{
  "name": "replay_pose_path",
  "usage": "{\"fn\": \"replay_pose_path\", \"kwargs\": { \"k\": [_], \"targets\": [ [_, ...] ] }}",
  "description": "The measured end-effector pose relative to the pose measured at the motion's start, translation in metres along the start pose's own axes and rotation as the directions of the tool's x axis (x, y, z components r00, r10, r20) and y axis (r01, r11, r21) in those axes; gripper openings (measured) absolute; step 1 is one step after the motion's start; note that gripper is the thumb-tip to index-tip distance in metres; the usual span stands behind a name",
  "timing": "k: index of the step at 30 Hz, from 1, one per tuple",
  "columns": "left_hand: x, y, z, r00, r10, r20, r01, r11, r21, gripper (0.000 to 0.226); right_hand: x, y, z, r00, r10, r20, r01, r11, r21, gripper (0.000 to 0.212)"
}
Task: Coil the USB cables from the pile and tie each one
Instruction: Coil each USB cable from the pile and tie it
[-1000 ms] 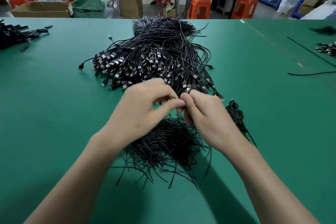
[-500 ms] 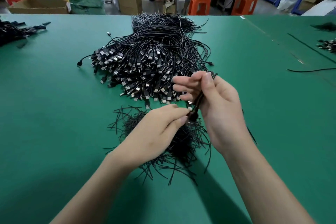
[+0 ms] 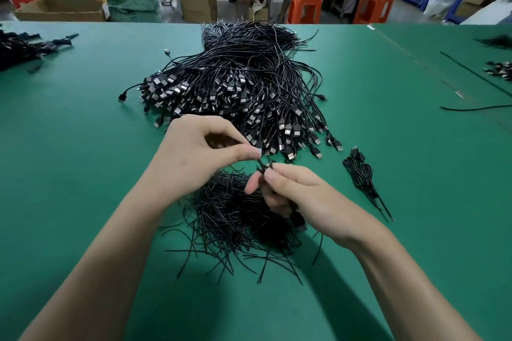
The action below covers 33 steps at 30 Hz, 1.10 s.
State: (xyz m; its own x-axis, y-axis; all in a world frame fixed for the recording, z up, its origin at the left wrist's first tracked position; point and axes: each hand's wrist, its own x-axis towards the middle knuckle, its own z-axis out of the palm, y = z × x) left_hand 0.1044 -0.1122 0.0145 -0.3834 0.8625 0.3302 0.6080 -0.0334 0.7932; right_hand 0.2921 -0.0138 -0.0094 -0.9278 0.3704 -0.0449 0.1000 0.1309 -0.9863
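A big pile of black USB cables (image 3: 243, 86) lies mid-table, plugs fanned toward me. In front of it is a heap of short black twist ties (image 3: 227, 224). My right hand (image 3: 302, 199) grips a coiled cable (image 3: 298, 221) above that heap, and most of the coil is hidden in the palm. My left hand (image 3: 199, 152) pinches the end of a thin black twist tie (image 3: 260, 161) between thumb and forefinger, right at the top of the coil. The two hands nearly touch there. One tied coil (image 3: 360, 174) lies on the mat to the right.
The green mat (image 3: 69, 160) covers the table. More black cables (image 3: 25, 47) lie at the far left, and loose cables and bundles (image 3: 498, 72) at the far right. Beyond the far edge are cardboard boxes (image 3: 61, 10), orange stools (image 3: 304, 5) and a seated person.
My left hand rose from the tie heap and now pinches a tie at the top of the coil. My right hand came down and closer to me with the coil.
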Motion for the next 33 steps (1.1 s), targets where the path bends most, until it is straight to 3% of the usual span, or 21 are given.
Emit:
{"fn": "replay_pose_path", "kwargs": {
  "k": [4,7,12,18,20,23,30,33],
  "targets": [
    [-0.008,-0.014,0.021,0.991,-0.122,0.061,0.136,0.915,-0.381,0.015,-0.003,0.002,-0.001,0.998,-0.024,0.051,0.022,0.999,0.048,0.031],
    [-0.018,-0.02,0.036,0.977,-0.061,0.206,0.162,0.839,-0.519,0.023,-0.004,0.006,-0.004,0.996,-0.072,0.05,0.066,0.992,0.104,0.03],
    [-0.017,-0.019,0.036,0.952,-0.012,0.305,0.168,0.856,-0.489,0.025,-0.003,0.011,-0.007,0.995,-0.068,0.073,0.053,0.979,0.195,0.031],
    [-0.008,-0.022,0.037,0.974,-0.072,0.216,0.159,0.894,-0.42,0.006,-0.002,0.01,-0.004,0.998,-0.045,0.036,0.037,0.978,0.204,0.029],
    [-0.009,-0.026,0.039,0.972,-0.083,0.219,0.173,0.885,-0.432,0.013,-0.003,0.009,-0.001,1.0,-0.025,0.012,0.021,0.964,0.266,0.025],
    [-0.01,-0.029,0.042,0.976,-0.083,0.202,0.17,0.866,-0.469,0.004,-0.002,0.011,0.001,0.996,0.022,-0.083,0.008,0.94,0.342,0.018],
    [-0.014,-0.028,0.05,0.984,-0.128,0.125,0.174,0.846,-0.505,0.015,0.0,0.018,0.006,0.97,0.067,-0.235,0.029,0.923,0.384,0.024],
    [-0.012,-0.028,0.052,0.985,-0.153,0.082,0.173,0.857,-0.486,0.019,-0.002,0.024,0.008,0.931,0.088,-0.355,-0.009,0.976,0.219,0.029]
  ]
}}
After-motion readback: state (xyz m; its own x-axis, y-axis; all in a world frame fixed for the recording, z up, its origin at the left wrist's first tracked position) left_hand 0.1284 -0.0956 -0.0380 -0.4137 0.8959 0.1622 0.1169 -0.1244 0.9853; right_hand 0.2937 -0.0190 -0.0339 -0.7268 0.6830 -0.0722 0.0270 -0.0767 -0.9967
